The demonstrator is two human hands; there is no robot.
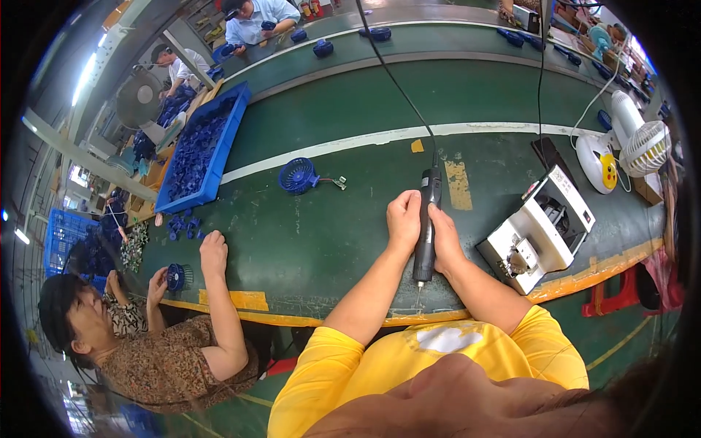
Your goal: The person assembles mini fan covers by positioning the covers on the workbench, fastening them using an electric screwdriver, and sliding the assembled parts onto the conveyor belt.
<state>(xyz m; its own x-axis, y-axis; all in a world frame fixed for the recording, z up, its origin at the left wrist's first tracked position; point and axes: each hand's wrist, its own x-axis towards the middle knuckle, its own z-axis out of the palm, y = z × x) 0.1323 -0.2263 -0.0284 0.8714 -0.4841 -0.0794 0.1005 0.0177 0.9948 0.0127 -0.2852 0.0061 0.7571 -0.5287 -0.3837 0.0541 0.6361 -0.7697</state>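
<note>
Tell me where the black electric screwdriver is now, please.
In the head view, the black electric screwdriver is slightly right of centre, between the person's left hand and right hand, its bit toward the yellow table edge.

Pretty bright overall, tube light (85, 77) glaring upper left, soft sheen on the worktop (328, 241), heavy fisheye bending, corners totally black.

Left hand (404, 219) and right hand (447, 239) holding a corded black electric screwdriver (424, 252)
On the green worktop (336, 241), leftward, lies a wired blue fan housing (297, 177).
</note>
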